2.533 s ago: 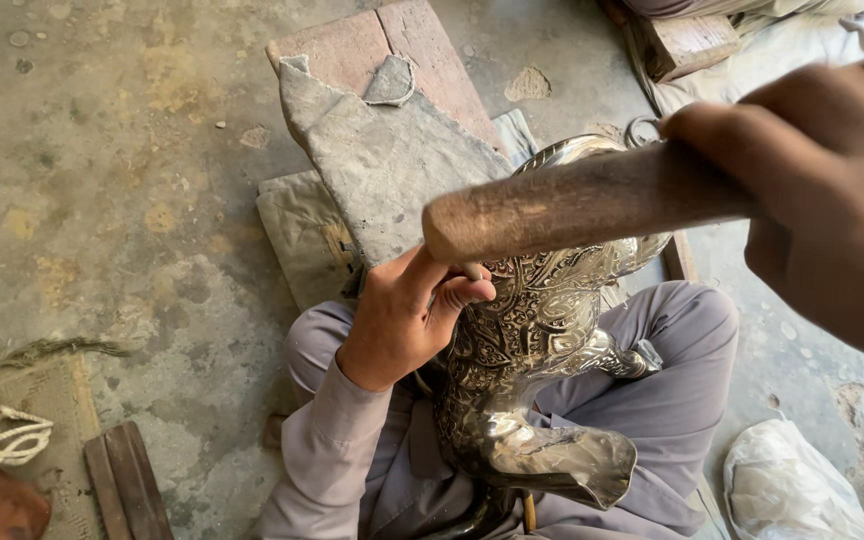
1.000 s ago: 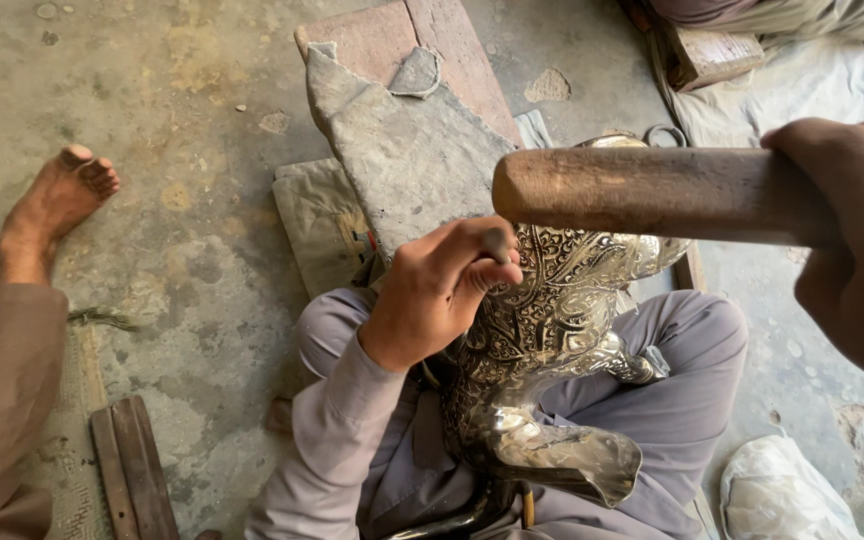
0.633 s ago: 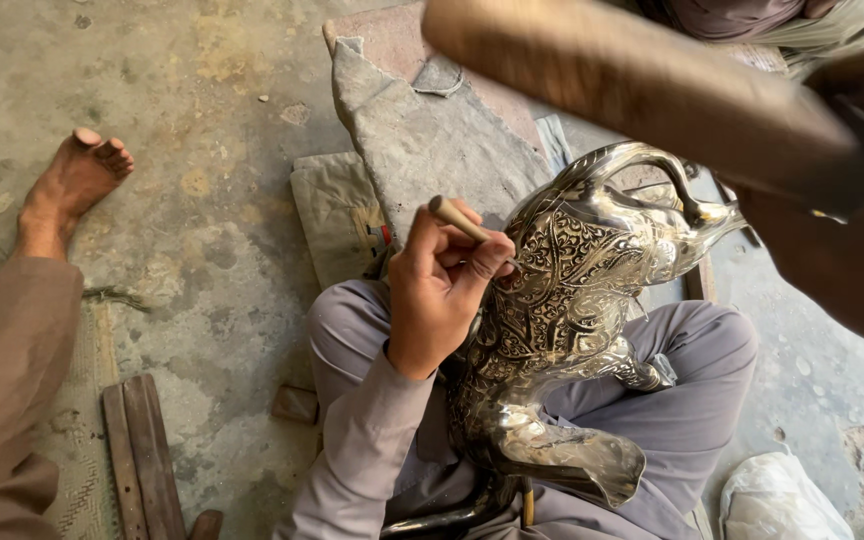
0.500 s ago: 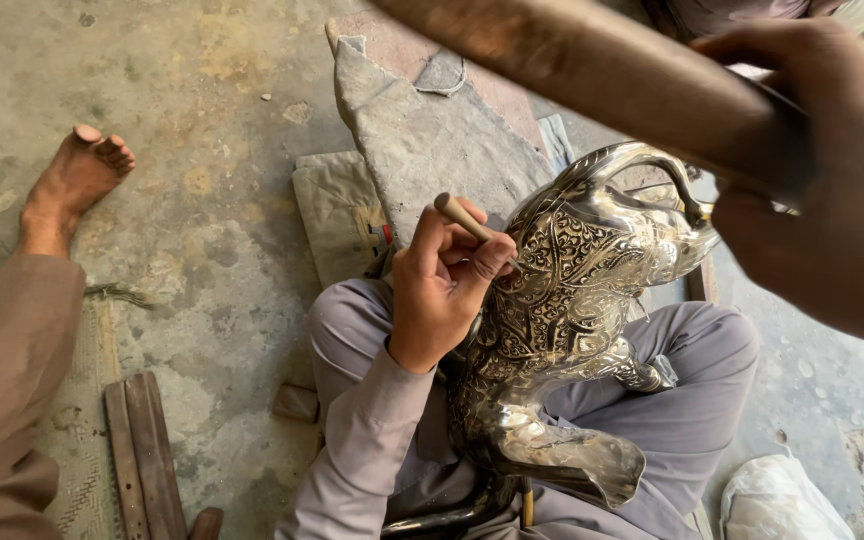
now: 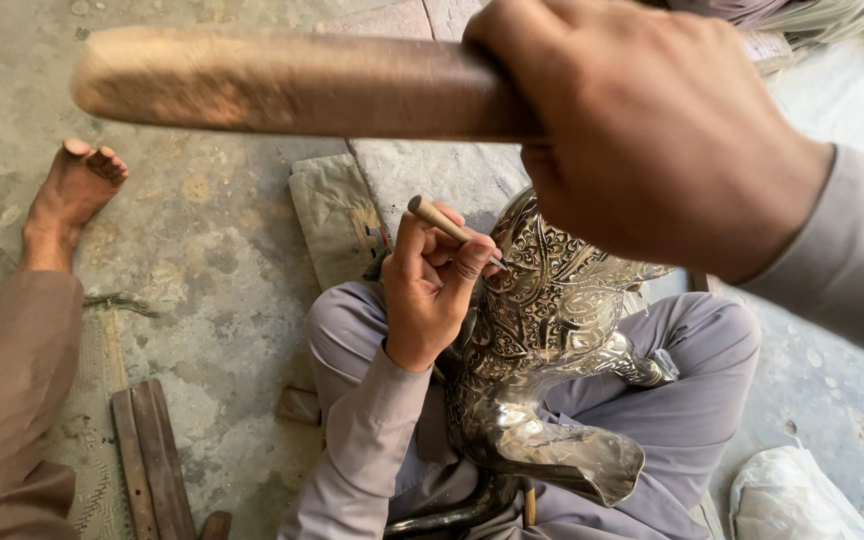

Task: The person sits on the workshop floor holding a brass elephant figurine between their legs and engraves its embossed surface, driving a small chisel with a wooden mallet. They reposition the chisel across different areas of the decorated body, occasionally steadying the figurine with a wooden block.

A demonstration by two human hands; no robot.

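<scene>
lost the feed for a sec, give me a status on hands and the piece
Left hand pinching punch against engraved metal vessel. Right hand gripping raised mallet. Nothing between them.

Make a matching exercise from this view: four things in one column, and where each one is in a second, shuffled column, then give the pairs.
Things
1. wooden mallet
2. punch
3. engraved metal vessel
4. white bag

Places
A. on the floor at the lower right
B. in the right hand, raised across the top of the view
C. resting in the lap, between the grey-clad legs
D. pinched in the left hand, tip against the engraved surface

Pairs: 1-B, 2-D, 3-C, 4-A
</scene>
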